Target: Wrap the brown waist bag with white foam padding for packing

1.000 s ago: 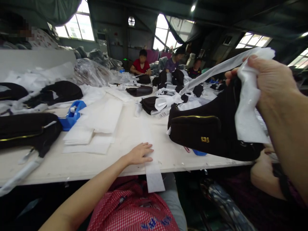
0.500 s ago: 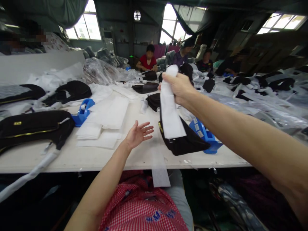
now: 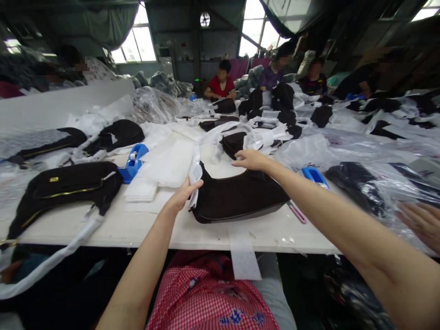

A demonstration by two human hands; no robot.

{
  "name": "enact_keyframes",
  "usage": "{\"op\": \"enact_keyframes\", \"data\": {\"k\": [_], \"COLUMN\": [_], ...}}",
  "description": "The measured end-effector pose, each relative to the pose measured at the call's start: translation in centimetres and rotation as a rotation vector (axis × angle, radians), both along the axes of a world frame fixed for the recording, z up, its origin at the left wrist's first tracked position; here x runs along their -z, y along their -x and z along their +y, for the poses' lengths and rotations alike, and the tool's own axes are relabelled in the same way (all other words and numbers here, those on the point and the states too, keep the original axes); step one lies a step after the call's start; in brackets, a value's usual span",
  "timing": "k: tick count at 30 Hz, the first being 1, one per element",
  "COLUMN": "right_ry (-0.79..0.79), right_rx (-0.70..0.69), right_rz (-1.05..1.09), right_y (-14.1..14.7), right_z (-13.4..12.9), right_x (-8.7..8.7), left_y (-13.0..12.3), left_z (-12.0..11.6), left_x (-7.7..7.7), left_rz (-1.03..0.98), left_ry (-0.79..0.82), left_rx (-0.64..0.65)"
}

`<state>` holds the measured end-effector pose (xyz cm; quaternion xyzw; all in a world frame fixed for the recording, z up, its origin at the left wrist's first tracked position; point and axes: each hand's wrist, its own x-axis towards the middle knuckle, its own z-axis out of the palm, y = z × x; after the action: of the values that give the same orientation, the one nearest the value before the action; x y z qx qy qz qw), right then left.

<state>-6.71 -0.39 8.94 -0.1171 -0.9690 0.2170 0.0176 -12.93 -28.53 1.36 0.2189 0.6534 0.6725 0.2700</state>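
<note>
Right at the front edge of the white table [image 3: 195,234], between the 2 hands, sits the black bag [image 3: 237,199], plain side toward the wearer. Can't tell if its whole bottom rests on the table or hangs just above it.

Left hand [image 3: 182,192] has the bag's left end: thumb over the white wrap [image 3: 195,173], fingers closed around behind it. Right hand [image 3: 252,160] is at the bag's upper edge, fingers half curled. Honestly can't tell if it's pinching anything there. A pale wrapped strap [image 3: 223,126] loops up and away beyond the bag.

My 2 cents on handling it well: keep the left grip snug but soft, since that wrap looks thin and I'd guess it creases or slips if squeezed. Let the table carry the weight, and spread the right fingers a bit so the body stays flat. I'd also keep the loop clear of the stacked white sheets [image 3: 172,160], just to the left.

Watch the loose paper strip [image 3: 244,259] hanging over the edge below the bag, easy to drag along. Same for the pink tool [image 3: 297,213] just beside its right end.
</note>
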Motion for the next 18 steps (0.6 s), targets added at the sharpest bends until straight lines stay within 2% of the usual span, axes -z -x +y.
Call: {"op": "enact_keyframes", "data": {"k": [2, 4, 6, 7, 9, 12, 15, 18], "right_ry": [-0.088, 0.038, 0.218, 0.317, 0.506, 0.698, 0.755, 0.711], "right_rx": [0.138, 0.311, 0.475, 0.504, 0.469, 0.379, 0.409, 0.463], "right_rz": [-0.155, -0.237, -0.243, -0.228, -0.180, -0.061, 0.047, 0.041], "right_y": [-3.0, -6.1, -8.5, -9.3, -10.3, -10.8, -11.0, -11.2], "right_z": [4.2, 7.1, 8.4, 8.6, 8.5, 8.2, 8.3, 8.0], "right_x": [1.8, 4.1, 6.4, 7.2, 8.1, 7.6, 7.3, 8.6], "left_y": [0.2, 0.5, 0.7, 0.9, 1.3, 2.0, 2.8, 3.2], "left_z": [0.0, 0.1, 0.6, 1.0, 1.8, 2.7, 3.0, 3.0], "left_x": [0.6, 1.4, 2.1, 2.4, 2.4, 1.4, 0.6, 1.1], "left_rz": [-0.060, -0.191, -0.280, -0.293, -0.271, -0.203, -0.155, -0.174], "left_ry": [0.001, -0.003, 0.001, -0.001, -0.021, -0.076, -0.067, 0.035], "left_rx": [-0.046, -0.072, -0.133, -0.176, -0.240, -0.264, -0.274, -0.280]}}
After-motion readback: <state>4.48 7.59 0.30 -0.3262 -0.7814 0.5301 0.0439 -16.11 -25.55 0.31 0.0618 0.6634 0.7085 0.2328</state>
